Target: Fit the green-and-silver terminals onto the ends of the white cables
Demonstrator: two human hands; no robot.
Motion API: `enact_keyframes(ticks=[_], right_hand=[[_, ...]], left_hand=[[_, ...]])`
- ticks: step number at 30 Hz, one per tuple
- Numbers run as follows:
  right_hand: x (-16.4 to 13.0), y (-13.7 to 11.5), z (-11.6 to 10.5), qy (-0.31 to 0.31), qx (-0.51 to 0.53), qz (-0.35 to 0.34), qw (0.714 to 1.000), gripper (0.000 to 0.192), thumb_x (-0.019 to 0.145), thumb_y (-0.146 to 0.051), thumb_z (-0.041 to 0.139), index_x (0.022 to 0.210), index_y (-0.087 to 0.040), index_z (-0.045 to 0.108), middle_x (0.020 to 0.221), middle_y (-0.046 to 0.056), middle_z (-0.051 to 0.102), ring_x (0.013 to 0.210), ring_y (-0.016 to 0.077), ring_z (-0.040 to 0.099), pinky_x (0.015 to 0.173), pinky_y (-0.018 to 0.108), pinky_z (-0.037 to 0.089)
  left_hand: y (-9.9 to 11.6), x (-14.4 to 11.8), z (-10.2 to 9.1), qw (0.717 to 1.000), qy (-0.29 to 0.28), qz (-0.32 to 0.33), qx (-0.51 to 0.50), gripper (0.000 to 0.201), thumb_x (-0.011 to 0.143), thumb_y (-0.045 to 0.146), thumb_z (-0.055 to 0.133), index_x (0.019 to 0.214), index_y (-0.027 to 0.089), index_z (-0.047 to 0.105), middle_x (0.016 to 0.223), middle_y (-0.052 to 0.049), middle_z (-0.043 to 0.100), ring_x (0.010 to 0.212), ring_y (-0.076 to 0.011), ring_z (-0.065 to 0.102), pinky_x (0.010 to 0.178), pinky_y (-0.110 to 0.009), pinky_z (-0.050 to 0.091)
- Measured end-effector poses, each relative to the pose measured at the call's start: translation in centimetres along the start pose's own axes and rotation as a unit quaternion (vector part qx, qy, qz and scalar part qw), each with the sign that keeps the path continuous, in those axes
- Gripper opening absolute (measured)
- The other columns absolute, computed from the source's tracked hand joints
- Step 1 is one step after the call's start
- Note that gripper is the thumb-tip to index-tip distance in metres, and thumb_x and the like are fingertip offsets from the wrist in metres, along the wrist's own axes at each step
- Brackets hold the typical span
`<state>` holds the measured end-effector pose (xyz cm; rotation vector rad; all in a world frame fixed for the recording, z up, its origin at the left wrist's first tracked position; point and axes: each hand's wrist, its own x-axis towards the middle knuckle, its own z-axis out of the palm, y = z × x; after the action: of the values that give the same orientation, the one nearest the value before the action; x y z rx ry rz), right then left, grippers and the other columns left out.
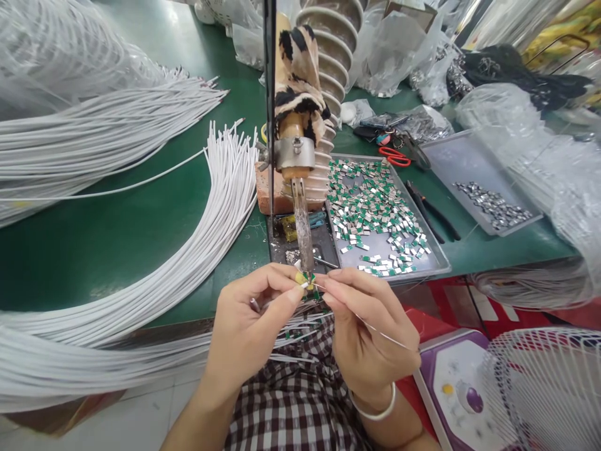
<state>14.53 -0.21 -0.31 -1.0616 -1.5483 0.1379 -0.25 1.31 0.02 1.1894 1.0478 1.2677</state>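
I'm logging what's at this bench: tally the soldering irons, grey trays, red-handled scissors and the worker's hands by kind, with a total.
Soldering iron: 1
Grey trays: 2 (circuit-board tray, metal-parts tray)
Red-handled scissors: 1
Hands: 2 (left hand, right hand)
Total: 6

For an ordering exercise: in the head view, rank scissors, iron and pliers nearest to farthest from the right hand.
1. Iron: just left of the right hand.
2. Pliers: ahead, to its right.
3. Scissors: farthest back, beyond the pliers.
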Motion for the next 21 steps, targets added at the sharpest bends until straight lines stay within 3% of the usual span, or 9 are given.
enact_keyframes(ticks=[12, 17, 21], right_hand=[[-0.44, -0.01, -0.19, -0.022, 0.021, 0.023, 0.999, 0.027, 0.091, -0.008, 0.064, 0.111, -0.023, 0.073, 0.099, 0.005, 0.080, 0.091, 0.0195, 0.076, 0.079, 0.036, 0.067], [-0.17, 0.09, -0.02, -0.027, 0.029, 0.036, 0.999, 0.029, 0.094, -0.005, 0.058, 0.113, -0.023, 0.070, 0.091, 0.003, 0.078, 0.082, 0.0165, 0.073, 0.075, 0.032, 0.064], [-0.15, 0.19, 0.03, -0.065, 0.062, 0.102, 0.991, 0.023, 0.098, -0.011, 0.053, 0.110, -0.022, 0.069, 0.092, 0.003, 0.073, 0.088, 0.0163, 0.069, 0.083, 0.034, 0.059]], left_hand=[[-0.32, -0.21, -0.52, 0.999, -0.010, -0.039, -0.018, 0.020, 0.087, 0.014, 0.066, 0.069, 0.020, 0.070, 0.081, -0.001, 0.073, 0.072, -0.0150, 0.065, 0.063, -0.024, 0.051], [-0.06, -0.26, -0.27, 0.999, -0.020, -0.018, 0.031, 0.020, 0.088, 0.011, 0.064, 0.070, 0.021, 0.068, 0.082, 0.002, 0.072, 0.069, -0.0109, 0.063, 0.059, -0.019, 0.048], [0.25, -0.60, 0.07, 0.992, -0.050, 0.025, 0.112, 0.021, 0.090, 0.009, 0.061, 0.073, 0.021, 0.064, 0.083, 0.001, 0.071, 0.075, -0.0113, 0.066, 0.064, -0.018, 0.050]])
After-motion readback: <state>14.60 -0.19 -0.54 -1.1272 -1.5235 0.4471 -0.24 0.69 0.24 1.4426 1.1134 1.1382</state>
